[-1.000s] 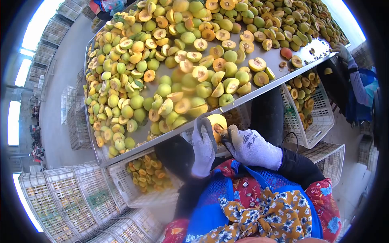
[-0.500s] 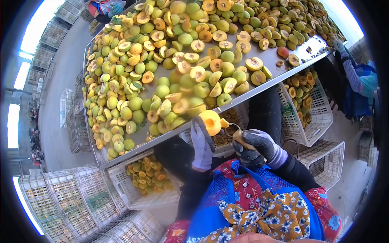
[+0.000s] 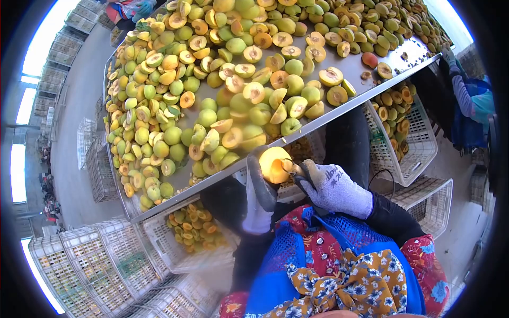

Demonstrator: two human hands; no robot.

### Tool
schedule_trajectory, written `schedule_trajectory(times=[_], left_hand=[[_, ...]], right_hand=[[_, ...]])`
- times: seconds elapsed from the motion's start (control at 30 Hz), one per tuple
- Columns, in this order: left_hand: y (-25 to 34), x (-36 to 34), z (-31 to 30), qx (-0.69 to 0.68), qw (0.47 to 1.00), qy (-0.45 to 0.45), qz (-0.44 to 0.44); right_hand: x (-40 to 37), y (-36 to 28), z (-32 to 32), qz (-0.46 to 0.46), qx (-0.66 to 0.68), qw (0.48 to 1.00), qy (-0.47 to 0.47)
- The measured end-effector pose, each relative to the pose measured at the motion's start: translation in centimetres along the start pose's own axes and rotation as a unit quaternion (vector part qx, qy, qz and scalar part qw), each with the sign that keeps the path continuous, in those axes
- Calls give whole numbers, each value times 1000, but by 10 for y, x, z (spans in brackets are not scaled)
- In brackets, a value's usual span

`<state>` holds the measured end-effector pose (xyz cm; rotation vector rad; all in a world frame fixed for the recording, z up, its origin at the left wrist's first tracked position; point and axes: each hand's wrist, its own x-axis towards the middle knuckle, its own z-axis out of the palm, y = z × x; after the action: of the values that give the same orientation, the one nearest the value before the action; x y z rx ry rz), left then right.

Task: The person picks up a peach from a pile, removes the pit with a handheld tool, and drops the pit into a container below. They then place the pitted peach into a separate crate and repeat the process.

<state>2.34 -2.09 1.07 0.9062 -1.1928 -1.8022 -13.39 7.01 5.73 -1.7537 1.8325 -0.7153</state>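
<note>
My left hand, in a white glove with a dark palm, is closed on a halved peach at the metal table's near edge. The yellow cut face is turned up toward me. My right hand, in a similar glove, grips a pitting tool with a thin wire loop and a short, wood-coloured handle, mostly hidden by my fingers. Its loop touches the cut face of the peach half. Just beyond my hands, many green and yellow peach halves lie heaped on the table.
The table's metal rim runs diagonally ahead of me. A crate of peach halves stands below on the left, another crate on the right. Stacked crates fill the lower left. Other people are at the far right and top left.
My right hand has turned over, its back now upward, and the wire loop has come onto the peach half. A loose orange piece beside the fruit is no longer visible. My left hand tilted slightly.
</note>
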Motion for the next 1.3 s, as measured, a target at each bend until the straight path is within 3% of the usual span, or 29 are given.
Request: schedule_trajectory(times=[0.07, 0.1, 0.13, 0.17, 0.27, 0.37, 0.47, 0.5, 0.53, 0.57, 0.6, 0.67, 0.7, 0.8, 0.83, 0.9, 0.93, 0.97, 1.03, 1.13, 1.17, 1.2, 1.23, 1.3], left_hand=[[3, -1, 0, -72, 996, 20, -42], [4, -1, -1, 102, 994, 9, 43], [5, -2, -3, 273, 954, -3, 127], [6, -2, -3, 433, 877, -15, 206], [1, -6, 7, 335, 930, 51, 144], [-16, -7, 7, 181, 976, 105, 68], [-3, -10, 18, 56, 995, 59, 56], [-5, -10, 19, 55, 995, 57, 63], [-7, -11, 19, 54, 994, 56, 71], [-10, -11, 20, 54, 994, 56, 80], [-13, -11, 21, 2, 996, 39, 86], [-18, -10, 24, -101, 990, 2, 95], [-15, -9, 28, -106, 991, 9, 84], [-6, -6, 24, -134, 991, 9, 15], [-3, 0, 13, -111, 992, -61, 10], [12, 3, 5, 8, 997, -73, 3], [18, 3, 4, 68, 994, -80, 0], [20, 2, 5, 38, 996, -70, -27], [24, -3, 10, -26, 999, -35, -28], [24, -8, 25, -117, 993, 18, -16], [28, -10, 29, -155, 987, 26, -19], [31, -12, 32, -194, 980, 35, -22], [34, -15, 35, -216, 974, 64, -34], [43, -18, 37, -241, 968, 52, -36]], right_hand=[[2, -1, 3, 3, -19, 1000, -8], [3, -2, 4, 10, -29, 999, -14], [3, -4, 5, 17, -40, 999, -20], [3, -5, 7, 24, -50, 998, -27], [2, -4, 13, 58, -10, 996, -68], [3, -4, 7, -14, 9, 995, -94], [5, 12, 32, -145, 10, 989, 6], [5, 10, 27, -23, 188, 979, -77], [6, 6, 18, 100, 357, 916, -156], [9, 2, 11, 218, 506, 803, -227], [9, 4, 10, 261, 610, 703, -259], [7, 9, 9, 329, 772, 453, -301], [6, 7, 12, 320, 800, 411, -298], [7, -12, -3, 315, 716, 575, -240], [6, -3, 5, 228, 652, 679, -246], [5, -2, 5, 75, 505, 839, -188], [6, -4, 4, 70, 495, 845, -191], [6, -6, 2, 65, 484, 851, -193], [11, -15, -11, 202, 595, 731, -266], [10, -30, -17, 285, 555, 734, -269], [5, -30, -12, 219, 490, 806, -249], [0, -26, -4, 13, 330, 932, -148], [-6, -24, 1, -81, 215, 967, -111], [-8, -30, -1, -191, 54, 977, -82]])
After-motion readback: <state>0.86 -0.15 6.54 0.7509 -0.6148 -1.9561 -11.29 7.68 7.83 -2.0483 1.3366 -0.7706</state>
